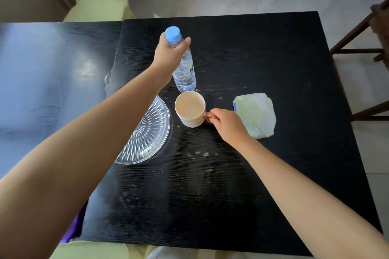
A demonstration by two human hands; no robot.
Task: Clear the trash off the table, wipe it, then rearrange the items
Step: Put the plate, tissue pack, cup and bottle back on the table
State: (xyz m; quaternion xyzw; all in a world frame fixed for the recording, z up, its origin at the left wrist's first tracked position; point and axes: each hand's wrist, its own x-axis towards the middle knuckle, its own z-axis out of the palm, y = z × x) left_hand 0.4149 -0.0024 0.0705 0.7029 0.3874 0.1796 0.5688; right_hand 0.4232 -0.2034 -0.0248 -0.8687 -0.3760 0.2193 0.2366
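Left hand (171,52) covers bottle (184,73) neck; forearm hides plate (147,134) edge.

Dark wood grain, clear plastic, cut glass, smooth ceramic.

The table (263,59) under my arms is black wood with a rough open grain, smeared and dull at the centre, glossier at 9 o'clock. My left hand (168,52) holds a clear, ribbed plastic bottle (185,73) with a matt blue cap (173,34). At 7 o'clock of it lies a glossy cut-glass plate (147,132). The cup (189,109) looks smooth, satin ceramic; at 3 o'clock, a tissue pack (255,115) in soft, faintly shiny plastic wrap.
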